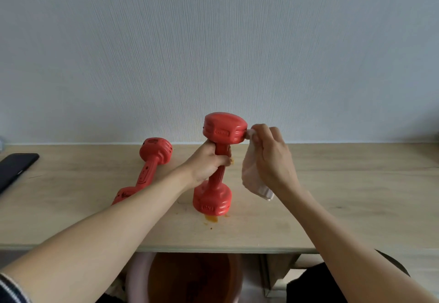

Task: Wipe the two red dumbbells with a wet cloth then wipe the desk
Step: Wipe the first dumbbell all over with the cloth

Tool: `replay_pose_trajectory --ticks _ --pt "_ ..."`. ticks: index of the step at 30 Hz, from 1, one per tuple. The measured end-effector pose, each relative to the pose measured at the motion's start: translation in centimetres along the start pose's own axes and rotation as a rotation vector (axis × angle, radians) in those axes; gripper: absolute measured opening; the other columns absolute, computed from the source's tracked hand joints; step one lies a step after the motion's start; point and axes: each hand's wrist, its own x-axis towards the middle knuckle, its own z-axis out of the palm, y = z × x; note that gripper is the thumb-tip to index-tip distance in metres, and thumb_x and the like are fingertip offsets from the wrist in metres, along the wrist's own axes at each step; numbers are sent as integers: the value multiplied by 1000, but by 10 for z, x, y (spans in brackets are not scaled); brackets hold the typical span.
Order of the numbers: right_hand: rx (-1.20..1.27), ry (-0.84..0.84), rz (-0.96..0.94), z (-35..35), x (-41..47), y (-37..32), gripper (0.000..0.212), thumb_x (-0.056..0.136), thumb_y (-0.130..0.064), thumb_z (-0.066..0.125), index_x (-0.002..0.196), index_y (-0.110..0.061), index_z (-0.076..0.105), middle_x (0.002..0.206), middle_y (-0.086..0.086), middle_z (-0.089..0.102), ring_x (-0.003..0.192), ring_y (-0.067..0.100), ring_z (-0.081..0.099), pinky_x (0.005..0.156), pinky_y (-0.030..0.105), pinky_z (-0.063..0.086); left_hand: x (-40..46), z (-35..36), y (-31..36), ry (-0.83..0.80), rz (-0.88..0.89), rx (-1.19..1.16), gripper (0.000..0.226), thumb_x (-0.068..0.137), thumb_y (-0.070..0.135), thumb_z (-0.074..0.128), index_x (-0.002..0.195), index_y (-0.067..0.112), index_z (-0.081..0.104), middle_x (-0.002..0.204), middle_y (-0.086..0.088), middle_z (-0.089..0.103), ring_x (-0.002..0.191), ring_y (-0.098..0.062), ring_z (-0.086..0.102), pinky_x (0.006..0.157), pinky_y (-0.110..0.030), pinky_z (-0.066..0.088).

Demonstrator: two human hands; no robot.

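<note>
One red dumbbell (pixel 221 134) stands upright on its lower head on the wooden desk (pixel 344 196). My left hand (pixel 209 160) grips its handle. My right hand (pixel 270 158) holds a pale wet cloth (pixel 251 179) and presses a bunched corner against the right side of the dumbbell's upper head. The rest of the cloth hangs below my palm. A second red dumbbell (pixel 149 167) lies on its side to the left, its near head partly hidden by my left forearm. An orange smear (pixel 211 218) marks the desk in front of the standing dumbbell.
A dark phone (pixel 14 169) lies at the desk's left edge. The wall rises right behind the desk. Under the front edge sits a pink basin (pixel 137 279) with brownish water.
</note>
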Motion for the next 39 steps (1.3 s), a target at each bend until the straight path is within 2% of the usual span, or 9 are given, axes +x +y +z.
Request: replay_pose_trajectory --ticks 3,8,12,18,21,25,30,34,39 --pt "-24 50 -122 -2 -3 -12 28 96 -33 35 109 -19 55 107 3 49 85 25 56 64 31 42 3 0 2 47 3 1 22 78 -13 54 77 10 51 71 -4 49 69 -17 48 74 -35 40" --pt "-29 61 -190 -6 2 -19 24 97 -33 35 106 -22 54 103 -2 47 85 22 55 65 31 44 5 5 5 64 62 94 22 83 -4 59 73 13 49 61 1 45 56 -6 45 55 -15 39" --pt "-35 65 -124 -6 4 -7 26 95 -29 38 107 -16 57 102 0 47 86 27 56 65 29 40 3 4 3 49 61 31 23 85 -3 59 72 12 49 64 -1 46 59 -8 47 60 -19 42" --pt "-87 46 -281 0 -2 -31 29 90 -31 34 106 -18 55 105 4 50 80 29 56 62 31 45 5 1 1 69 61 132 22 81 -2 59 76 16 49 65 0 46 65 -12 45 63 -26 36" --pt "-38 50 -190 -2 4 -24 30 91 -31 36 107 -16 56 105 4 50 83 27 55 66 28 37 5 2 2 75 57 85 22 82 -4 60 77 14 49 64 0 46 63 -11 47 63 -24 38" --pt "-64 55 -87 -4 11 -11 19 94 -15 43 107 -13 56 105 5 51 85 30 55 66 28 33 3 3 2 68 31 10 24 85 -5 59 74 14 48 68 0 47 64 -10 48 64 -21 40" --pt "-151 84 -282 0 0 -21 19 90 -19 43 103 -19 57 100 3 54 79 29 56 59 36 48 3 0 2 85 44 13 21 83 -8 58 82 12 50 68 -3 46 65 -10 47 61 -15 42" --pt "-290 84 -348 5 -5 -31 17 89 -22 47 102 -21 58 94 2 52 73 28 54 47 38 48 5 1 1 90 48 61 25 80 -9 57 98 7 50 81 -10 47 78 -20 48 72 -28 41" --pt "-226 125 -291 2 -1 -19 14 88 -14 55 101 -20 52 91 7 55 67 33 57 49 34 46 6 3 0 120 54 12 25 83 -8 58 86 14 47 69 -1 43 65 -10 45 56 -10 42"
